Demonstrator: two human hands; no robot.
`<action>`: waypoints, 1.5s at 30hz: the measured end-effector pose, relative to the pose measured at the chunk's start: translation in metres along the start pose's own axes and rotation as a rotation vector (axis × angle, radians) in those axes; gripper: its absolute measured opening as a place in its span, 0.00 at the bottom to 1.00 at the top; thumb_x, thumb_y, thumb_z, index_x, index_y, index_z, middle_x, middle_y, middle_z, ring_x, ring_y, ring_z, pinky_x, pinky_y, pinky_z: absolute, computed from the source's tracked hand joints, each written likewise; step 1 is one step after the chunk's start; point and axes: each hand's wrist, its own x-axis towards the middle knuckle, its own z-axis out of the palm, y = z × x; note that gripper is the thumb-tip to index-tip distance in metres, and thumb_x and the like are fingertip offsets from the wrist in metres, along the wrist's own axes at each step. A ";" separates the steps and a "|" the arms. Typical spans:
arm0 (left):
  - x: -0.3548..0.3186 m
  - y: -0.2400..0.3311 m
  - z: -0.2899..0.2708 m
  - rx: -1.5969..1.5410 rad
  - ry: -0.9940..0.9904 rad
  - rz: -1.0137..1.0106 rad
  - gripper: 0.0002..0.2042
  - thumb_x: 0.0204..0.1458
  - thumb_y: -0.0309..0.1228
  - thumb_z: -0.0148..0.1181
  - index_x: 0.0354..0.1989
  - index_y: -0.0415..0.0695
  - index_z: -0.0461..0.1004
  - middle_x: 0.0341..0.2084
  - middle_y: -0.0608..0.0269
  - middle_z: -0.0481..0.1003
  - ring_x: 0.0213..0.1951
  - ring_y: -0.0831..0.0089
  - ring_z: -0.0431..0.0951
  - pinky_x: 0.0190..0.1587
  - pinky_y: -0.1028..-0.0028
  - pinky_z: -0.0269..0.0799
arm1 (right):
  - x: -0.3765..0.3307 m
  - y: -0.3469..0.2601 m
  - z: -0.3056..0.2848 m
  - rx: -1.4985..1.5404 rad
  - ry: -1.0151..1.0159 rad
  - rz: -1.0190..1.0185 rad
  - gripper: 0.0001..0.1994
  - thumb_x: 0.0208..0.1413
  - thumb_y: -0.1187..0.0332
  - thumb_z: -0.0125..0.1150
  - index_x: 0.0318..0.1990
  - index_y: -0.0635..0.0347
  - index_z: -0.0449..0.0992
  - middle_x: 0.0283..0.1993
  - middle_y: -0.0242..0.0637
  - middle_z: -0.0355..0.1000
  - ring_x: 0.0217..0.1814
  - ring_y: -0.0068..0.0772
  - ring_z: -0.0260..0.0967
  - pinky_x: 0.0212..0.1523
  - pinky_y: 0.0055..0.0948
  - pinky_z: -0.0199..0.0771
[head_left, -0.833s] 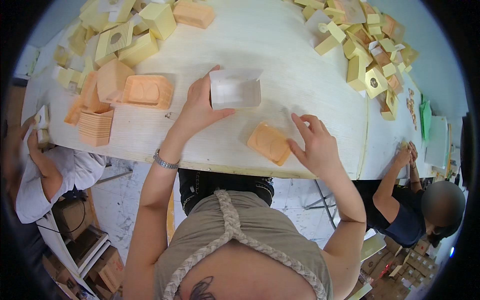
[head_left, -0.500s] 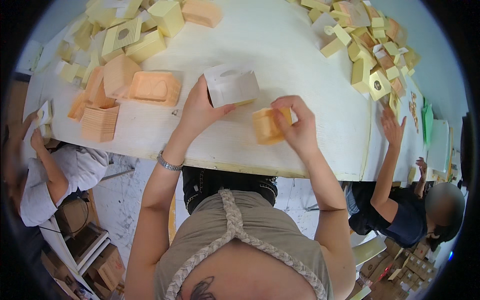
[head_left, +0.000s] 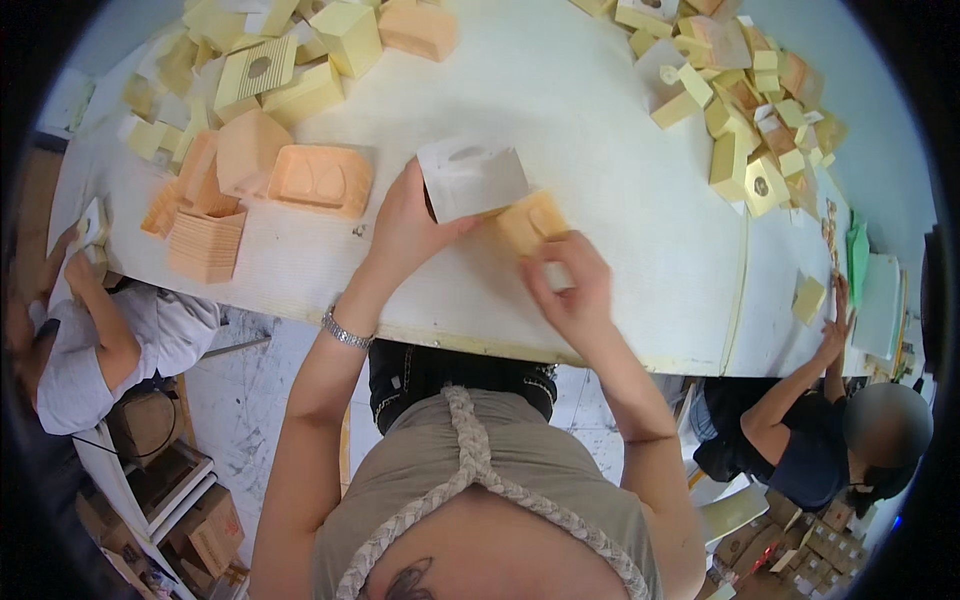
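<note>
Gripping a white box (head_left: 470, 178) near the middle of the surface (head_left: 600, 230), the left hand (head_left: 405, 225) is closed on the box's left side, the open end turned toward the near edge. A tan insert (head_left: 530, 222) is held by the right hand (head_left: 570, 290), fingers wrapped about its near end, and its far end is touching the box mouth. The insert is judged to be only partly in, so the pushing home and closing are left. Near the left edge an orange tray (head_left: 320, 180) and a stack of inserts (head_left: 205, 245) are seen unpacked. Finished yellow boxes (head_left: 760, 130) are heaped toward the far right corner, apart from both hands.
</note>
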 end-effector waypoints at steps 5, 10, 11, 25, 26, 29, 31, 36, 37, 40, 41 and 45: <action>0.000 -0.003 0.001 0.035 -0.012 -0.015 0.37 0.35 0.31 0.77 0.58 0.41 0.65 0.48 0.50 0.74 0.50 0.53 0.75 0.51 0.63 0.72 | -0.002 0.025 -0.047 1.009 0.216 0.977 0.11 0.58 0.74 0.62 0.46 0.64 0.72 0.41 0.36 0.75 0.39 0.28 0.74 0.40 0.30 0.77; 0.001 -0.001 -0.002 0.025 -0.025 0.010 0.38 0.36 0.30 0.76 0.59 0.40 0.63 0.50 0.50 0.73 0.52 0.53 0.74 0.52 0.63 0.71 | -0.024 0.026 -0.072 -0.394 -0.047 0.573 0.22 0.54 0.67 0.66 0.54 0.66 0.69 0.51 0.47 0.71 0.45 0.41 0.73 0.46 0.38 0.76; 0.002 0.001 0.000 0.021 -0.023 0.028 0.39 0.36 0.29 0.76 0.60 0.39 0.63 0.51 0.50 0.73 0.53 0.53 0.73 0.53 0.63 0.71 | -0.023 0.027 -0.061 -0.496 0.022 0.252 0.28 0.50 0.65 0.69 0.58 0.62 0.69 0.55 0.50 0.67 0.51 0.47 0.69 0.49 0.42 0.72; -0.007 -0.011 -0.014 -0.038 -0.219 -0.062 0.47 0.33 0.28 0.78 0.66 0.42 0.59 0.54 0.53 0.71 0.55 0.59 0.72 0.56 0.66 0.70 | 0.082 -0.005 0.015 -0.522 -0.537 -0.501 0.20 0.46 0.70 0.61 0.50 0.57 0.76 0.56 0.41 0.66 0.58 0.44 0.62 0.55 0.32 0.67; -0.008 -0.012 -0.014 -0.042 -0.209 -0.117 0.45 0.33 0.28 0.79 0.65 0.42 0.61 0.56 0.55 0.71 0.56 0.61 0.73 0.56 0.66 0.69 | 0.081 0.001 0.021 -0.462 -0.517 -0.474 0.20 0.47 0.70 0.61 0.51 0.60 0.75 0.56 0.42 0.66 0.58 0.45 0.62 0.56 0.34 0.67; -0.010 -0.010 -0.016 0.015 -0.201 -0.034 0.48 0.32 0.30 0.78 0.67 0.42 0.57 0.52 0.51 0.72 0.53 0.55 0.72 0.54 0.64 0.71 | 0.068 -0.001 0.014 -0.576 -0.524 -0.502 0.23 0.48 0.71 0.60 0.54 0.65 0.72 0.59 0.45 0.64 0.59 0.45 0.62 0.56 0.37 0.70; -0.011 -0.010 -0.016 0.041 -0.193 -0.034 0.48 0.32 0.31 0.78 0.66 0.42 0.59 0.53 0.51 0.72 0.53 0.55 0.73 0.54 0.65 0.71 | 0.076 0.000 -0.005 -0.526 -0.615 -0.582 0.22 0.47 0.72 0.61 0.53 0.68 0.73 0.59 0.46 0.66 0.60 0.45 0.63 0.53 0.37 0.72; -0.012 -0.015 -0.017 0.041 -0.205 -0.083 0.45 0.32 0.32 0.79 0.63 0.42 0.62 0.52 0.52 0.72 0.53 0.55 0.73 0.54 0.65 0.71 | 0.089 0.004 -0.017 -0.545 -0.623 -0.745 0.17 0.47 0.73 0.60 0.46 0.68 0.77 0.56 0.43 0.73 0.64 0.41 0.66 0.49 0.32 0.74; -0.011 -0.015 -0.017 0.026 -0.198 -0.086 0.43 0.32 0.31 0.79 0.61 0.42 0.63 0.52 0.52 0.72 0.53 0.56 0.74 0.54 0.66 0.71 | 0.087 0.006 -0.016 -0.515 -0.611 -0.716 0.16 0.47 0.73 0.60 0.45 0.68 0.78 0.55 0.43 0.74 0.64 0.40 0.66 0.48 0.31 0.74; -0.009 -0.015 -0.015 0.047 -0.174 -0.048 0.42 0.31 0.30 0.79 0.60 0.43 0.64 0.51 0.52 0.73 0.53 0.56 0.74 0.54 0.65 0.70 | 0.065 0.019 -0.005 -0.425 -0.503 -0.650 0.14 0.46 0.73 0.60 0.42 0.65 0.80 0.53 0.40 0.75 0.62 0.37 0.67 0.48 0.32 0.73; -0.010 -0.015 -0.014 0.066 -0.167 -0.027 0.43 0.31 0.30 0.79 0.61 0.43 0.64 0.51 0.52 0.73 0.53 0.56 0.74 0.54 0.65 0.70 | 0.057 0.021 -0.002 -0.395 -0.454 -0.630 0.14 0.45 0.73 0.60 0.42 0.64 0.80 0.53 0.40 0.75 0.61 0.36 0.68 0.49 0.33 0.72; -0.013 -0.016 -0.007 0.098 -0.130 0.040 0.41 0.32 0.31 0.79 0.59 0.42 0.64 0.49 0.51 0.72 0.52 0.52 0.72 0.53 0.63 0.69 | 0.053 0.005 -0.005 -0.656 -0.351 -0.672 0.13 0.46 0.72 0.60 0.41 0.62 0.81 0.48 0.37 0.76 0.53 0.32 0.68 0.51 0.37 0.66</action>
